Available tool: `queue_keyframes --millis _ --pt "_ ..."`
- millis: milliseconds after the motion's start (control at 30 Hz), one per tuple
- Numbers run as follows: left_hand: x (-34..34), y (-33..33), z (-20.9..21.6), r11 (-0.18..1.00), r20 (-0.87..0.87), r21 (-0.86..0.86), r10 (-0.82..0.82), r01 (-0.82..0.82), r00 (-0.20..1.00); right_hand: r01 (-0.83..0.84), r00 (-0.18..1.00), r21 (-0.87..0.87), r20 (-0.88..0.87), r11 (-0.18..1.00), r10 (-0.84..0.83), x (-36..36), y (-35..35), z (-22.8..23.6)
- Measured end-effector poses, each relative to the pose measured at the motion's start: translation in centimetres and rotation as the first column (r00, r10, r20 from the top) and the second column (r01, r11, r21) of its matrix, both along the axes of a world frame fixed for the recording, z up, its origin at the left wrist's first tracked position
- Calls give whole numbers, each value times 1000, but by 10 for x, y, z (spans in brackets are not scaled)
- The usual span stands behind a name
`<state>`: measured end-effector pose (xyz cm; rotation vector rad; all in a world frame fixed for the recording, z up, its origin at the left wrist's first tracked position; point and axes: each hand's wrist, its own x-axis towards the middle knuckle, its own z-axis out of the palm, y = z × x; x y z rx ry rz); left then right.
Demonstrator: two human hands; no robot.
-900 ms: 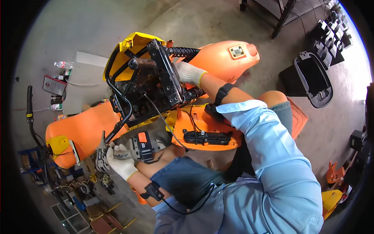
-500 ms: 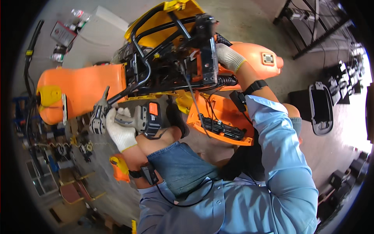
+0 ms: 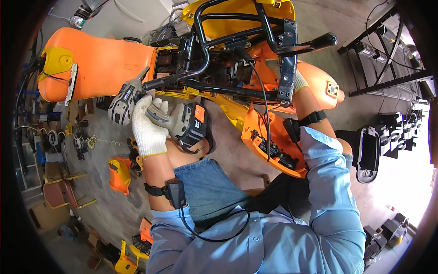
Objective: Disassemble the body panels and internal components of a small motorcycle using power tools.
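Note:
My left hand (image 3: 149, 127) wears a white knitted glove and is wrapped round the handle of a grey cordless power tool (image 3: 124, 103). The tool's battery block, black with an orange patch, faces my knee. Its nose is close to the end of a black tubular frame (image 3: 204, 52) on an orange and yellow ride-on vehicle body. My right hand (image 3: 299, 82), gloved too, reaches behind the frame's flat black plate (image 3: 287, 64) into the orange body. Its fingers are mostly hidden there, so what they touch cannot be seen.
An orange shell (image 3: 255, 132) with black parts and a cable hangs beside my knees. A large orange seat-like section (image 3: 100, 59) extends left. To the right are a black bin-like frame (image 3: 368, 155) and a metal rack (image 3: 388, 55). Orange and yellow parts (image 3: 119, 176) lie on the floor.
The view has shifted, and the vehicle body now appears higher and turned. My right hand has gone deeper behind the black plate. The left hand still grips the power tool.

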<state>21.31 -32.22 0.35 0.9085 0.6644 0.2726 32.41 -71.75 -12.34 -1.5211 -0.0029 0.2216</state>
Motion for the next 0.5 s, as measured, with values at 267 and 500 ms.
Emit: queue_keyframes --millis 267,500 --pt "1 -2 -3 999 -24 41 7 -6 1000 -57 998 34 -36 998 58 -12 -5 24" --pt "-3 -1 1 1000 -18 -1 -10 10 1000 -211 976 -155 29 965 217 7 -17 24"
